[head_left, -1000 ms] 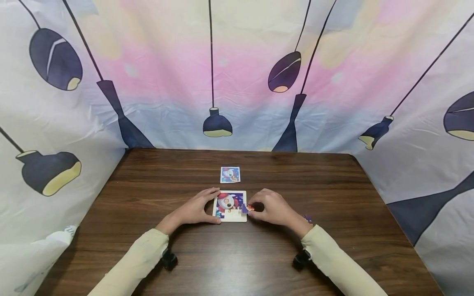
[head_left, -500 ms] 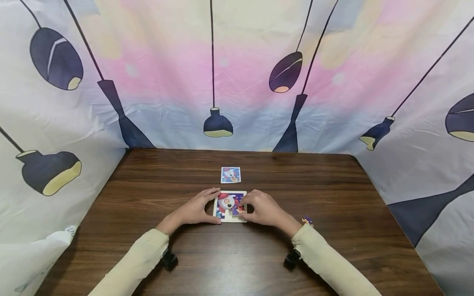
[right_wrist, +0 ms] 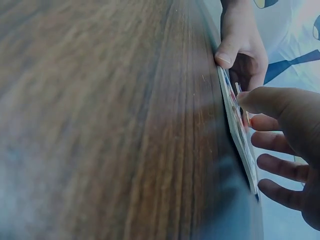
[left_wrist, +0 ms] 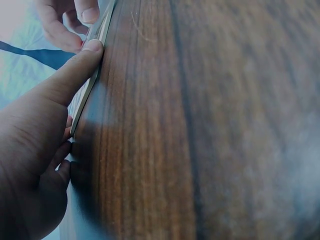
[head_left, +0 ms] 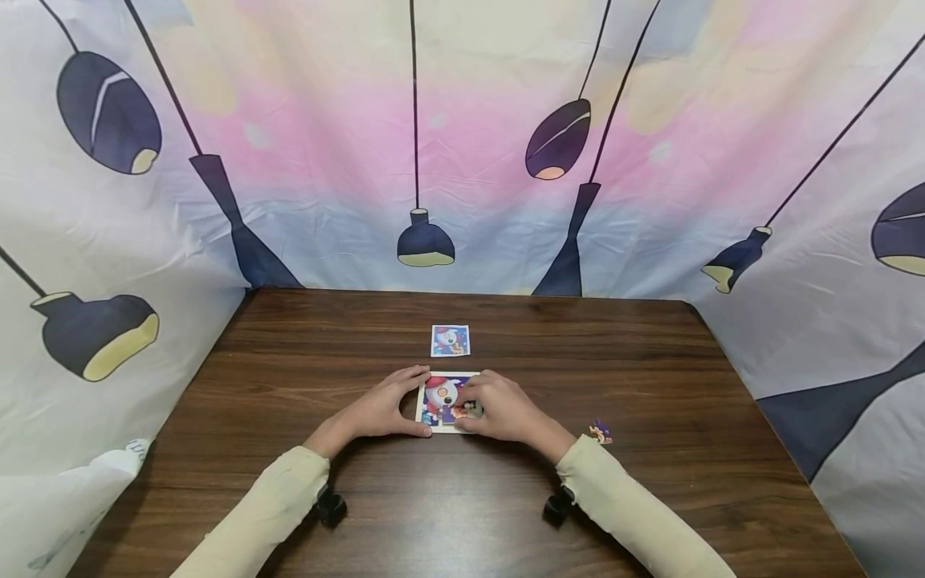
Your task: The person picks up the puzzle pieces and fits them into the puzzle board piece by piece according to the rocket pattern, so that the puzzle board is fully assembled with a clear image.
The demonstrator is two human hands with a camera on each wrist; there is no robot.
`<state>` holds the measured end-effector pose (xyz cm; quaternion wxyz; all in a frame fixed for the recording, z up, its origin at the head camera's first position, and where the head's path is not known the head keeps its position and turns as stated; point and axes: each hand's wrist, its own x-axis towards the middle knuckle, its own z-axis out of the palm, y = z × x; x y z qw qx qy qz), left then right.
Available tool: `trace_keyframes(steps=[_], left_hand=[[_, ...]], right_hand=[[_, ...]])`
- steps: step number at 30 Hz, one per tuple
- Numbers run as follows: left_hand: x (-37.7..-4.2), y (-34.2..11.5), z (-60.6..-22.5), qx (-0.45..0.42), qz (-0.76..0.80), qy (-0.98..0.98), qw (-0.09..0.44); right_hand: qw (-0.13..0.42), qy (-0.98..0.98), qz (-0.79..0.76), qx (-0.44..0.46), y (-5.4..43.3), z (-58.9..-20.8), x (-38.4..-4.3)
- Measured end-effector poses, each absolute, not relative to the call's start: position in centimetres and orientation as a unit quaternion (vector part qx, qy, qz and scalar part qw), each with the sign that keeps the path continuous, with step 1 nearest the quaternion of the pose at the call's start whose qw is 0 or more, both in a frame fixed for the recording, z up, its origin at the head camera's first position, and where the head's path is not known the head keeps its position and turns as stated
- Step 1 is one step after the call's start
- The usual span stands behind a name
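A small square jigsaw puzzle board (head_left: 442,429) with a pale rim lies on the table, showing a white-faced cartoon figure in a red hat. My left hand (head_left: 379,408) grips its left side, thumb at the near corner and fingers at the far one. Between thumb and fingertips my right hand (head_left: 502,408) pinches a purple-and-orange puzzle piece (head_left: 450,416) over the lower part of the board. In the right wrist view that piece (right_wrist: 238,89) stands tilted just above the board. The right hand covers the board's right side.
Behind the board lies a small picture card (head_left: 450,341) with a similar figure. Another loose puzzle piece (head_left: 600,432) is on the brown wooden table (head_left: 325,337), right of my right wrist. A lamp-patterned cloth (head_left: 325,160) hangs around the table.
My right hand has moved left with the pinched puzzle piece, from the board's right edge to over its lower middle. The loose piece by the wrist has come into fuller view. My left hand stays put.
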<state>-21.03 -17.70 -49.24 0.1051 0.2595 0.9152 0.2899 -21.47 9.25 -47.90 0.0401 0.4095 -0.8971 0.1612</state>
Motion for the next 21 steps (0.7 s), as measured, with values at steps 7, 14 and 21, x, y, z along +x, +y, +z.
trace_keyframes(steps=[7, 14, 21], left_hand=[[-20.98, -17.69, -49.26, 0.261, 0.290, 0.915, 0.104], [-21.01, -17.62, -49.18, 0.261, 0.290, 0.915, 0.106], [-21.01, -17.61, -49.21, 0.261, 0.291, 0.914, 0.106]], right_hand=[[0.040, -0.897, 0.151, 0.414, 8.92, -47.87, -21.41], [0.038, -0.896, 0.150, 0.417, 8.80, -48.22, -21.41], [0.044, -0.892, 0.155, 0.422, 8.67, -48.54, -21.45]])
